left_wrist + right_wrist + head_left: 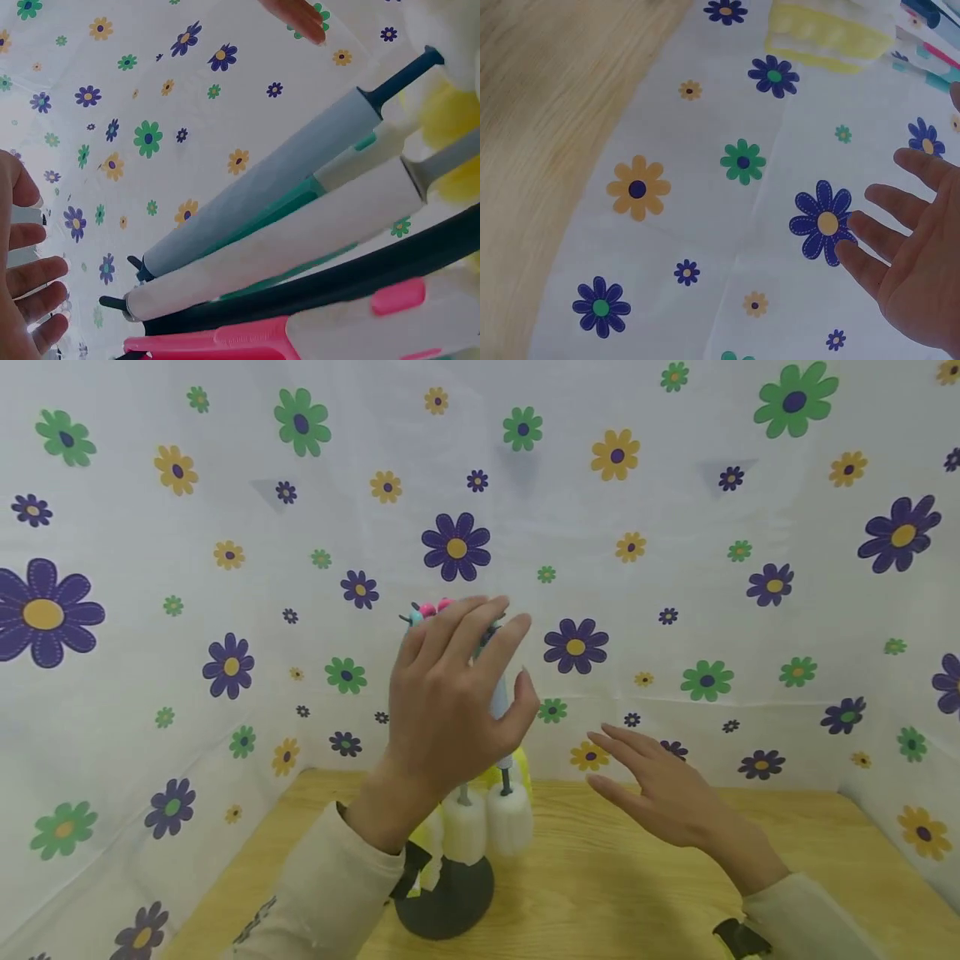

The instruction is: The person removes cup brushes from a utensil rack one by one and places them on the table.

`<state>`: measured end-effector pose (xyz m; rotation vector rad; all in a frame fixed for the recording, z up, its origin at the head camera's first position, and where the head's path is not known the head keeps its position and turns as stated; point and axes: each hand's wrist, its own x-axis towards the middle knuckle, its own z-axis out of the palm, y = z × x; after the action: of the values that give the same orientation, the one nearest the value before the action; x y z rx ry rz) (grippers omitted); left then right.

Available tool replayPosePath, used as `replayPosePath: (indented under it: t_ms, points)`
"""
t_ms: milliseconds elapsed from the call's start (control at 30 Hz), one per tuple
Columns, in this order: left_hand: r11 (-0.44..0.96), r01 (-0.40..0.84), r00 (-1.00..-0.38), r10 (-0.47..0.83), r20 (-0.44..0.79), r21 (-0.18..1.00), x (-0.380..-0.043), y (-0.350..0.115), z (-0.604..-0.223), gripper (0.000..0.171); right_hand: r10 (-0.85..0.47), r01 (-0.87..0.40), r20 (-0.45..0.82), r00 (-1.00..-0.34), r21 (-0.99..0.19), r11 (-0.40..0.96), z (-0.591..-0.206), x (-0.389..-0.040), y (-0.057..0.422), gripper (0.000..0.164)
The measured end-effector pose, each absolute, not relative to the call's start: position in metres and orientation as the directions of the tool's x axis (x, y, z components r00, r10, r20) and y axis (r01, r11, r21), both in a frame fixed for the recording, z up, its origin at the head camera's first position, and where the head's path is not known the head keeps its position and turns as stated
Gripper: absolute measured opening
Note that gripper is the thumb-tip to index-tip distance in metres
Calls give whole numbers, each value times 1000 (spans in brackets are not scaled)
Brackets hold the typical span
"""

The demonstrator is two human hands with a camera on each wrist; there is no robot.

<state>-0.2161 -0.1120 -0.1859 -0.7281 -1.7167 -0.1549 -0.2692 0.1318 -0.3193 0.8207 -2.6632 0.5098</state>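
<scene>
Left hand point(450, 693) hides most brush handles point(285, 225)

The backdrop cloth point(675, 568) is white, printed with purple, green and yellow flowers. The table point(637, 877) is pale wood grain. The brushes point(300, 225) have grey-blue, white, teal, black and pink handles, and white and yellow sponge heads point(487, 818) sit near their dark grey round base point(446, 902). Both sleeves point(322, 893) are cream.
</scene>
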Motion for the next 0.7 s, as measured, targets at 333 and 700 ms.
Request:
replayPosePath:
  t_ms: [333,700]
  points:
    - [831,484,-178,400,899,-274,-239,-128,-174,39,-509,-640,447,-736,-214,738,-299,-270,107,57]
    - [866,453,-336,385,860,-211,-252,-138,-179,38,-492,-667,494,-717,-281,690,-297,-271,85,52]
